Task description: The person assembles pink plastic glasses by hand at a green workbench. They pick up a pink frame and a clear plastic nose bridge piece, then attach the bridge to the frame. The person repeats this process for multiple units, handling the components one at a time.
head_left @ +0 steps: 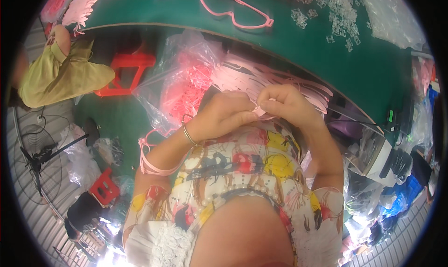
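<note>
My left hand (pixel 227 112) and my right hand (pixel 290 104) meet in front of my chest, both with fingers closed. Between their fingertips is a small piece of pink strap (pixel 259 111). Most of it is hidden by the fingers. Just behind the hands lies a pile of long pink straps (pixel 238 75) by the table edge. Another looped pink strap (pixel 156 168) hangs around my left forearm, below a bracelet at the wrist.
On the green table (pixel 298 57) lie a pink goggle frame (pixel 233 9) and many loose clear plastic buckles (pixel 343 22). A clear bag of pink parts (pixel 189 94) sits left of the straps. A co-worker's sleeve (pixel 65 78), a red stool (pixel 126 73) and a fan (pixel 36 162) are at left.
</note>
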Demonstrator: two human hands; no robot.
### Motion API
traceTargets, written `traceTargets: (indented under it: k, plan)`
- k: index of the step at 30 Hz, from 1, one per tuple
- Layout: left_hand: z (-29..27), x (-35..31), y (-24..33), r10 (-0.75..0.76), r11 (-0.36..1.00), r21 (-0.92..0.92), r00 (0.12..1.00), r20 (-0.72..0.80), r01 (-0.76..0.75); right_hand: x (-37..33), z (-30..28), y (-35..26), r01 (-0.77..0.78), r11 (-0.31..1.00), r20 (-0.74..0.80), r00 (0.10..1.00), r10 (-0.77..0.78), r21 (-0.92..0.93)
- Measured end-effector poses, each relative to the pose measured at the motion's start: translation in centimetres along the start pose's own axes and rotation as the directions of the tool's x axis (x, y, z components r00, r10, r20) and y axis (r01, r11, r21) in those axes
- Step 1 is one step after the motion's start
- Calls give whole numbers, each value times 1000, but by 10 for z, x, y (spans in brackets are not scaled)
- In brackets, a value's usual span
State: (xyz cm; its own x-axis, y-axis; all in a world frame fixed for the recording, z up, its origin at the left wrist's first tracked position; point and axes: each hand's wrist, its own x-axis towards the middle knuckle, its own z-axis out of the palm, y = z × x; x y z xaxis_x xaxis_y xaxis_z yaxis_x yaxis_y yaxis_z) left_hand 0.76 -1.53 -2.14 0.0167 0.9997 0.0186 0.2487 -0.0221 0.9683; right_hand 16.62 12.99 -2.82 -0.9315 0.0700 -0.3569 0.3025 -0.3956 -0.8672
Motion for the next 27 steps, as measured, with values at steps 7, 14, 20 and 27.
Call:
traceTargets:
  k: [7,14,20,27]
  plan:
    - [0,-5,3,32,960,278,983,-179,20,-1,15,-11,171,895,-137,960,-246,-411]
    - [1,-2,8,143,866,500,961,-236,-6,-2,22,-11,193,854,-175,934,-311,-483]
    - [4,-3,4,168,872,488,957,-235,-33,0,14,-3,30,991,-146,988,-50,-133]
    - [5,-4,2,238,845,499,971,-28,-193,10,3,0,-111,990,0,994,111,-90]
